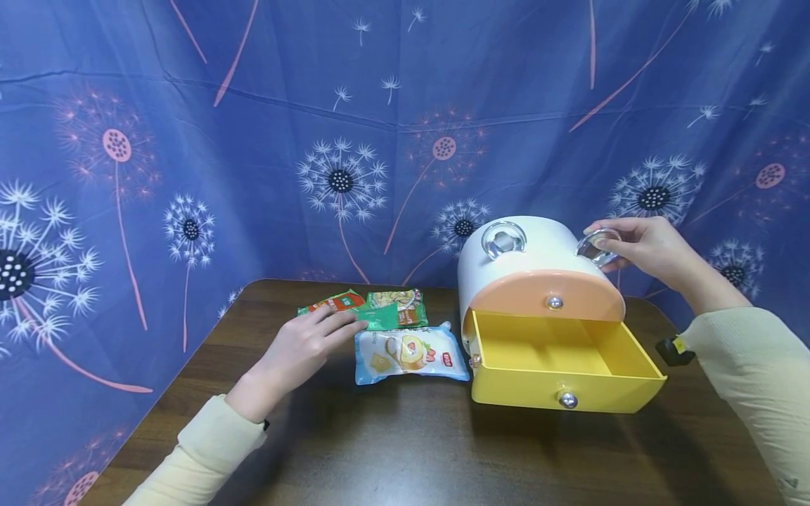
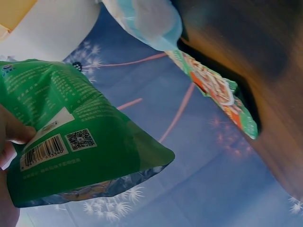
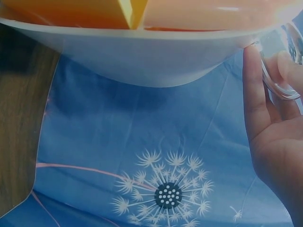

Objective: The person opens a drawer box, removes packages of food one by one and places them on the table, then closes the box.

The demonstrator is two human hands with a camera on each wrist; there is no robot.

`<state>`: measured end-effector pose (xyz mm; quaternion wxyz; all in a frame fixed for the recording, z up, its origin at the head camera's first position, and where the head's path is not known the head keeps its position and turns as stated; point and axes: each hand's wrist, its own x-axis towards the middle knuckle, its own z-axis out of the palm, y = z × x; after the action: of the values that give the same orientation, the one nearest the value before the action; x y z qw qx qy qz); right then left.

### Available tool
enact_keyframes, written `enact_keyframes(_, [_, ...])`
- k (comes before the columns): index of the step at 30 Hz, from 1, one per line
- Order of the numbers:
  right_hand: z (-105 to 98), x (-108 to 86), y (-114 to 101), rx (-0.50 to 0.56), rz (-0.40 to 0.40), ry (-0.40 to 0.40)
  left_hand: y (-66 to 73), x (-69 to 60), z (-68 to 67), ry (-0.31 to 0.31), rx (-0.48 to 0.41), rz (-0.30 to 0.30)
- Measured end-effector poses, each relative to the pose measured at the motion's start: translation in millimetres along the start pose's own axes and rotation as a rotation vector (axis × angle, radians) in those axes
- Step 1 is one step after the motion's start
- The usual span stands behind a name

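Note:
My left hand (image 1: 306, 349) pinches a green packet (image 1: 380, 318), whose barcoded back (image 2: 90, 137) faces the left wrist view. A noodle-picture packet (image 1: 410, 309) and a red and green packet (image 1: 342, 301) lie beside it. Nearer me is a blue and white snack bag (image 1: 410, 353). My right hand (image 1: 661, 254) grips the shiny right ear-shaped ring (image 1: 598, 246) on top of a white rounded drawer box (image 1: 538, 246); in the right wrist view, the fingers curl round this ring (image 3: 279, 61). The box's yellow lower drawer (image 1: 569, 390) stands pulled out, nothing visible inside.
A second shiny ring (image 1: 504, 240) is on the box's top left. The peach upper drawer (image 1: 519, 299) is closed, with a round knob. Brown wooden table (image 1: 392, 450) extends in front; a blue dandelion-print cloth (image 1: 266, 176) hangs behind.

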<state>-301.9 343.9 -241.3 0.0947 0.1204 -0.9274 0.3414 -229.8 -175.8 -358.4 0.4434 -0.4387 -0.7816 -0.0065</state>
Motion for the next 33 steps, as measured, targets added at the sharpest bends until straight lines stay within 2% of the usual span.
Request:
enact_keyframes(3, [0,-0.1,0,-0.002,-0.004,0.001,-3.2,-5.5,2.4,0.002,-0.012,0.0])
enact_keyframes(9, [1,0.6,0,-0.008,0.002,0.006,-7.2,-19.2,1.9,-0.066,0.011,-0.032])
enact_keyframes(17, [1,-0.5,1,-0.025,0.01,0.016,-13.5,-32.9,3.7,-0.115,0.021,-0.056])
enact_keyframes(23, [2,-0.5,0,-0.012,0.006,0.014,-17.8,-45.6,7.3,-0.123,0.008,-0.041])
enact_keyframes(33, [0,-0.6,-1,-0.008,0.012,0.015,-25.4,-64.8,12.5,-0.194,0.022,-0.044])
